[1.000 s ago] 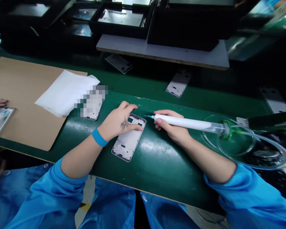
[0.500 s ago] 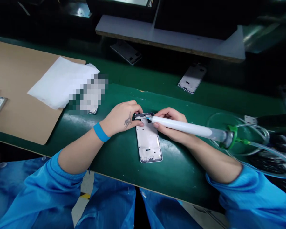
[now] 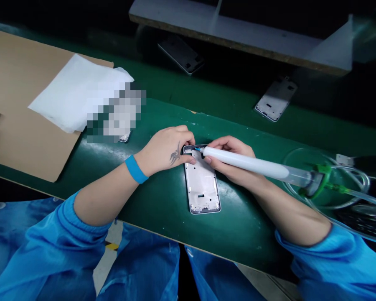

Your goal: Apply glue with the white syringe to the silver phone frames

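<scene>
a phone frame [image 3: 202, 184] is being kept flat on a green mat [image 3: 247, 225], lying between the two hands with its long sides running toward the wearer. its top end is being pressed down by the left hand [image 3: 164, 152], whose fingers [image 3: 188, 159] are being curled over the frame's edge, so they are being held closed on the metal, not released. a white syringe [image 3: 247, 162] is being grasped by the right hand [image 3: 228, 161], with its barrel being clenched between the thumb and the fingers [image 3: 210, 159]. its blue needle tip [image 3: 198, 149] is being aimed at the frame's top end, but whether the metal is being touched cannot be told. a green collar [image 3: 318, 179] is being carried at the syringe's rear, and a clear tube [image 3: 357, 184] is being led away from it to the right. a blue wristband [image 3: 136, 169] is being worn on the left wrist, and blue sleeves [image 3: 50, 238] are being worn on both arms. to the left, cardboard [image 3: 21, 113] is being left on the mat with white paper [image 3: 78, 92] lying on it, and part of the view is being hidden by a pixelated patch [image 3: 117, 115]. more frames [image 3: 275, 99] are being kept further back, beyond the mat.
</scene>
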The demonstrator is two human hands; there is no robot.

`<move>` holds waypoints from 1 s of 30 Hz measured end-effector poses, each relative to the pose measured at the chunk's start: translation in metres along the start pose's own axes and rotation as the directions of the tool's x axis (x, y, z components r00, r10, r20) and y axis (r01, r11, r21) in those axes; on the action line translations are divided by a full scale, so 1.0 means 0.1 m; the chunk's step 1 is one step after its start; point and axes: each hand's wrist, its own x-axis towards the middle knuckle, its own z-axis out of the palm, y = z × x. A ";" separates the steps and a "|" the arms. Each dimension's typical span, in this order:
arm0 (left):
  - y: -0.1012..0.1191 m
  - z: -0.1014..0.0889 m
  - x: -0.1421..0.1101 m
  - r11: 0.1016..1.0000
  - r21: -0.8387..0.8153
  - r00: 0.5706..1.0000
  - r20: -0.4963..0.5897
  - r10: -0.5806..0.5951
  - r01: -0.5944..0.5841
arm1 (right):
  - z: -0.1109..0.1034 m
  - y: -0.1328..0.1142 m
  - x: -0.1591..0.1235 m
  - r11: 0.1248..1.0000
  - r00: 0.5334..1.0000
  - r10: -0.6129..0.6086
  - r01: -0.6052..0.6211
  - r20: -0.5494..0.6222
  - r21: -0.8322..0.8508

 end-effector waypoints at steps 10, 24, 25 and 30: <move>0.04 -0.02 0.01 1.000 0.002 1.000 0.009 -0.013 0.013 | 0.00 -0.04 0.02 1.000 1.000 0.013 -0.013 -0.005 0.001; 0.03 -0.01 0.01 1.000 0.007 1.000 0.005 -0.009 0.009 | -0.03 -0.06 0.02 1.000 1.000 0.020 -0.020 0.007 -0.025; 0.03 -0.01 0.01 1.000 0.009 1.000 0.004 -0.009 0.009 | -0.04 -0.06 0.02 0.999 1.000 0.018 -0.018 0.009 -0.030; 0.03 -0.01 0.00 1.000 0.011 1.000 0.011 -0.014 0.014 | -0.05 -0.04 0.02 0.999 1.000 0.002 -0.002 0.009 -0.037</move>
